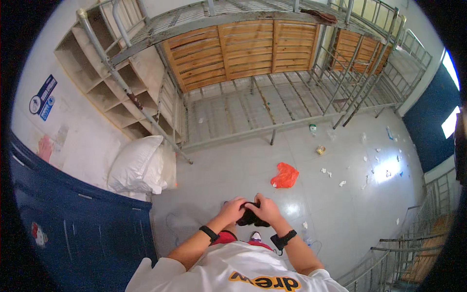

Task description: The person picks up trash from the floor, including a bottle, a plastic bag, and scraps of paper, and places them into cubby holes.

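The soft, crumpled black fabric-like piece (252, 219) is between the left hand (233, 210) and right hand (266, 209), each grip pinching its far edge. Its bulk sags bodyward of both, about equally near; 1 long axis cannot be told.

Left fingers (242, 202) and right fingers (258, 198) grip black cloth (250, 217); orange-red bag (286, 175) on floor (224, 168) beyond.

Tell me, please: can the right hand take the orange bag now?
Probably not: the right hand holds the black item, and the orange bag lies lower, on the floor, though nothing covers it.
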`<state>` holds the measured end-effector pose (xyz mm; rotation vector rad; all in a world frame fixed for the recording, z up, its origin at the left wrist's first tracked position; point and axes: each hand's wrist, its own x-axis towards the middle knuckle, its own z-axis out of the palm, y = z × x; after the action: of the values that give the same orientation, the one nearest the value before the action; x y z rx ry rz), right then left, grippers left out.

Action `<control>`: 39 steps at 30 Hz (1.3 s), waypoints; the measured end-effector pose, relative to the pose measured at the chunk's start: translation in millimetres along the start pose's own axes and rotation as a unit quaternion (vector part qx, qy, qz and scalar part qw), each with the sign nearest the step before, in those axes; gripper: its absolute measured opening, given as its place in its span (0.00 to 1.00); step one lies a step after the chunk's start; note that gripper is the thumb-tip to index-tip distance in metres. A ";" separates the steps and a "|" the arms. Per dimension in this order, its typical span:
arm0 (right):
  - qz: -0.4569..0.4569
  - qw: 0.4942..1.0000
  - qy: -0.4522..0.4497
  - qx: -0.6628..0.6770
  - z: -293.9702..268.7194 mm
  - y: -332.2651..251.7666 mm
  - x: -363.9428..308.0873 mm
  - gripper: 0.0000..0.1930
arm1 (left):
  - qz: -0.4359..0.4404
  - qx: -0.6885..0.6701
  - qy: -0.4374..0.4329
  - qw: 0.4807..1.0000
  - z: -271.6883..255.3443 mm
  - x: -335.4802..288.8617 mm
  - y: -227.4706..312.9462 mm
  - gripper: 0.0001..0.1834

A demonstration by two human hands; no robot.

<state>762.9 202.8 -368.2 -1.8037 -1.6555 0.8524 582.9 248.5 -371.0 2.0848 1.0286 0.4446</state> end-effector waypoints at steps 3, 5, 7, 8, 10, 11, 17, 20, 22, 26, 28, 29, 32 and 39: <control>-0.075 0.997 -0.007 -0.016 -10.8 -19.3 52.4 0.20 | 0.015 0.008 0.024 1.000 -30.8 39.2 -30.6 0.13; -0.080 0.996 -0.030 -0.021 -23.7 -47.8 83.4 0.19 | 0.031 0.001 0.039 0.999 -52.1 67.3 -59.9 0.13; -0.084 0.991 -0.090 -0.056 -33.8 -71.1 110.3 0.19 | 0.062 -0.024 0.076 0.995 -73.2 92.7 -82.9 0.11; -0.087 0.990 -0.086 -0.066 -38.2 -72.6 122.6 0.19 | 0.069 -0.027 0.082 0.994 -88.5 104.2 -82.4 0.11; -0.111 0.983 -0.086 -0.121 -46.2 -73.9 149.0 0.22 | 0.039 0.019 0.033 0.999 -123.1 125.8 -81.5 0.10; -0.084 0.985 -0.089 -0.123 -56.6 -93.9 160.4 0.20 | 0.092 0.040 0.059 0.993 -139.5 132.8 -84.7 0.09; -0.198 0.977 -0.015 -0.073 -153.2 -228.4 216.7 0.10 | 0.223 0.119 0.026 0.967 -295.2 183.8 -35.5 0.08; -0.273 0.949 0.016 -0.157 -200.7 -284.2 248.5 0.09 | 0.251 0.111 0.030 0.961 -378.8 197.8 0.2 0.11; -0.340 0.919 0.024 -0.199 -230.0 -305.0 274.5 0.08 | 0.278 0.109 0.018 0.954 -424.8 206.9 21.4 0.11; -0.426 0.831 0.079 -0.348 -273.9 -344.4 318.0 0.08 | 0.300 0.163 -0.003 0.940 -492.7 234.5 41.1 0.10; -0.439 0.794 0.086 -0.411 -290.8 -356.9 341.8 0.09 | 0.267 0.293 0.064 0.916 -515.6 247.8 49.0 0.10; -0.448 0.791 0.069 -0.410 -297.7 -360.0 355.7 0.11 | 0.279 0.279 0.061 0.917 -522.9 257.8 45.4 0.10; -0.480 0.799 -0.010 -0.361 -320.9 -378.4 395.5 0.12 | 0.188 0.072 -0.096 0.975 -551.0 282.6 36.4 0.10; -0.550 0.824 -0.031 -0.132 -323.5 -423.5 489.6 0.15 | -0.072 -0.150 -0.214 0.963 -623.3 322.4 44.2 0.11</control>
<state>753.4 739.5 117.1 -0.6395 -2.4670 0.1377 438.3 781.9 63.6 1.7193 0.7910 0.0609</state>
